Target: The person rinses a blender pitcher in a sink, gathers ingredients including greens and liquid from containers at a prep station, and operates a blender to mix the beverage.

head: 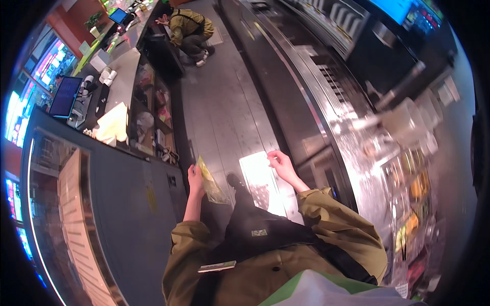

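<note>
My left hand, low on the left of the aisle, is closed on a yellowish clear plastic bag that hangs down beside my leg. Its contents, if any, are too blurred to tell. My right hand is raised over the aisle with thumb and fingertips drawn together. Behind its fingertips lies a very bright white patch; whether the fingers pinch something there I cannot tell. A black apron covers my front.
A co-worker crouches by the left counter at the far end. A steel counter with food containers runs along my right. A glass-fronted display cabinet stands at my left. Shelves with bags sit under the left counter.
</note>
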Available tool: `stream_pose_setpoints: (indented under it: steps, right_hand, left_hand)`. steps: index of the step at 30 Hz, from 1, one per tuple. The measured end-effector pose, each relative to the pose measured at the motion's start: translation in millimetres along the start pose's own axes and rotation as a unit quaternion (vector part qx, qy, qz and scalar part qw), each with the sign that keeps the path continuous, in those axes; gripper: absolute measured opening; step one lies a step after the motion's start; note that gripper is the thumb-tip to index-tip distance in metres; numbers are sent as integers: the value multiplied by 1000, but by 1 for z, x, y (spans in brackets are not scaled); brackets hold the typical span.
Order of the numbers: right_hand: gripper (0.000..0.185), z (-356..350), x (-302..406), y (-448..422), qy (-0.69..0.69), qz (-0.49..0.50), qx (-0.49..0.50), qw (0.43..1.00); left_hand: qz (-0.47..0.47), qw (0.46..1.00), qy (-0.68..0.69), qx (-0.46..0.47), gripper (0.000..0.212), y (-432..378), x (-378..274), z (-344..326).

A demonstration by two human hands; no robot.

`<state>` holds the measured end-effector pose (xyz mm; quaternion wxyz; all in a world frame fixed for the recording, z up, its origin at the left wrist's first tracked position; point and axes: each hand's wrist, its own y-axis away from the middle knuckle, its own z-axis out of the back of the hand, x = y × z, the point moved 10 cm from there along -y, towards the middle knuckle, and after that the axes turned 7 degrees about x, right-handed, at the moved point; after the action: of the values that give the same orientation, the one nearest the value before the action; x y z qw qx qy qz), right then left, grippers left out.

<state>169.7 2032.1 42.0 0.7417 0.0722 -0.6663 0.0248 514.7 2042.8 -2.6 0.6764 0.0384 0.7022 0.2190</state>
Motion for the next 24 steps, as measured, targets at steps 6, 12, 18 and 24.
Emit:
stream_pose_setpoints:
  steps: [6, 12, 18, 24]
  right_hand:
    - [20, -3, 15, -224, 58, 15, 12, 998]
    - [16, 68, 55, -394, 78, 79, -147, 983]
    - [25, 169, -12, -562, 158, 22, -270, 950]
    - [28, 156, -14, -807, 285, -37, -165, 943]
  left_hand:
    - [-39, 998, 39, 22, 48, -223, -84, -21]
    - [-17, 997, 0, 78, 48, -389, -173, -100]
    - [18, 993, 24, 112, 46, -554, -245, -197]
    - [47, 992, 59, 97, 50, -736, -255, -220]
